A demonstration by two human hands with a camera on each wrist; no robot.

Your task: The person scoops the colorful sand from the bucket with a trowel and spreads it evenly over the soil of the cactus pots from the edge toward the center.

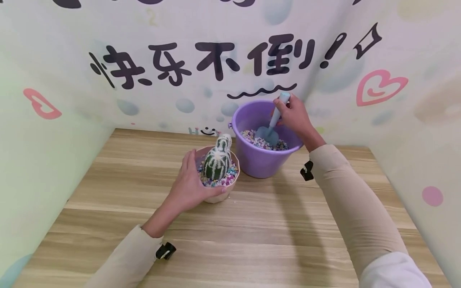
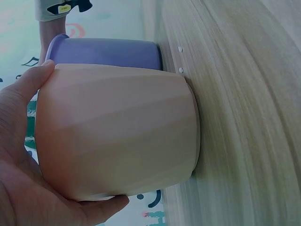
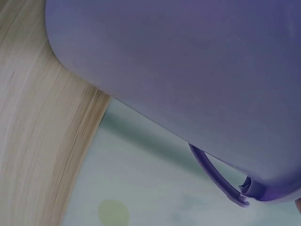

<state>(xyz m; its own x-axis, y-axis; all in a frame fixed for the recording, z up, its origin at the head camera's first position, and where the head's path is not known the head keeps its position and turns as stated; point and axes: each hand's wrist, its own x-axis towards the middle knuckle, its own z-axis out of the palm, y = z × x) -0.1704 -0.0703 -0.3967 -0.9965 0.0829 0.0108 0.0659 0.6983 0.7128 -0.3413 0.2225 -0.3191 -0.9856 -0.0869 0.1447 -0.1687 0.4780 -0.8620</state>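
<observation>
My left hand [image 1: 189, 184] grips the side of a pale pink flower pot [image 2: 117, 127], thumb on the near side and fingers round the far left. In the pot stands a green cactus [image 1: 217, 162] with white stripes and a white fuzzy top, ringed by colourful pebbles [image 1: 230, 175]. To its right is a purple bucket [image 1: 261, 162] holding more coloured pebbles [image 1: 250, 138]. My right hand [image 1: 295, 116] holds a small blue shovel [image 1: 275, 118] by its handle over the bucket, the blade down in the pebbles. In the right wrist view the bucket's wall hides the shovel.
Pot and bucket stand side by side on a wood-grain table [image 1: 216, 244], near its back edge. A printed wall [image 1: 162, 108] rises right behind them, with side walls left and right. Two small white pebbles [image 2: 180, 70] lie on the table by the pot. The bucket's handle [image 3: 216, 174] hangs at its back.
</observation>
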